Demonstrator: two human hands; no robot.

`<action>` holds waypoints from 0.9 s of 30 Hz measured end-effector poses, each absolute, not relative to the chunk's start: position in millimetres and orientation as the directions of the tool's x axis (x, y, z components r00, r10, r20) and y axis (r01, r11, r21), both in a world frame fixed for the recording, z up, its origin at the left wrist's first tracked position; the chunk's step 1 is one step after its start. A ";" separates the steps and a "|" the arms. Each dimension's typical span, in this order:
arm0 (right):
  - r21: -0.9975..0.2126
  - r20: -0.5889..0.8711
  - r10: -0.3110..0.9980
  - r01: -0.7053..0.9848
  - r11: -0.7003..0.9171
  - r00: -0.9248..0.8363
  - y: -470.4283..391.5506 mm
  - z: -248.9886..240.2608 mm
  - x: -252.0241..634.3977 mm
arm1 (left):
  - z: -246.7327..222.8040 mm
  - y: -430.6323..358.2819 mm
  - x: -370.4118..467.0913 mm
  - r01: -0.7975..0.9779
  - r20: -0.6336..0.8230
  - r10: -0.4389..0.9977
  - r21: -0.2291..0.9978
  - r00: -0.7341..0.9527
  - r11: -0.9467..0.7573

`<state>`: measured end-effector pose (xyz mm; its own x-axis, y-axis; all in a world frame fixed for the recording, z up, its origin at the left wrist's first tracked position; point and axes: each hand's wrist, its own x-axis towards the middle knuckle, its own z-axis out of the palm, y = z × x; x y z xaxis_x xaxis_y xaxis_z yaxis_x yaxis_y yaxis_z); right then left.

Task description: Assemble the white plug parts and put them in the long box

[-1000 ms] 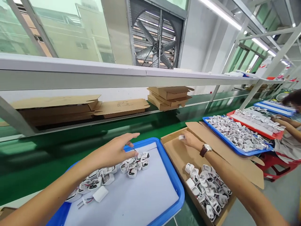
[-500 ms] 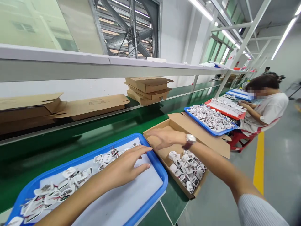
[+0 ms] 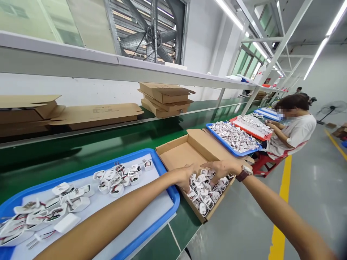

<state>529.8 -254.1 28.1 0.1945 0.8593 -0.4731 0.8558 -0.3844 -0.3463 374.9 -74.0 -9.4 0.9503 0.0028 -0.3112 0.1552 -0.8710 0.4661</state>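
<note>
My left hand (image 3: 184, 177) reaches over the near wall of an open cardboard box (image 3: 184, 153), its fingers curved and apart at the left side of a heap of small white plastic housings (image 3: 202, 189) with wires. Over the same heap, my right hand (image 3: 223, 169) has its fingers spread and pointing down, touching or just above the pieces. Neither hand visibly holds a piece, though some fingertips are partly hidden. Beside the box lies a blue tray (image 3: 169, 195) with a white liner, where more white wired housings (image 3: 116, 178) sit in loose groups.
A blue tray (image 3: 208, 127) heaped with similar parts stands beyond the box, then a red tray (image 3: 267, 138). A seated co-worker (image 3: 294, 126) is at the right. Flattened and stacked cartons (image 3: 164, 99) lie under the shelf (image 3: 130, 68).
Both hands have lowered to the heap in the box. My left hand came from above the near blue tray, my right hand from above the box's far left part. The view has shifted slightly.
</note>
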 end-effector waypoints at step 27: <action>-0.407 -0.223 0.949 0.863 -0.300 0.224 -246.9 -30.9 519.6 | -38.7 -35.0 400.2 0.186 -0.319 0.026 0.482 0.948 -0.856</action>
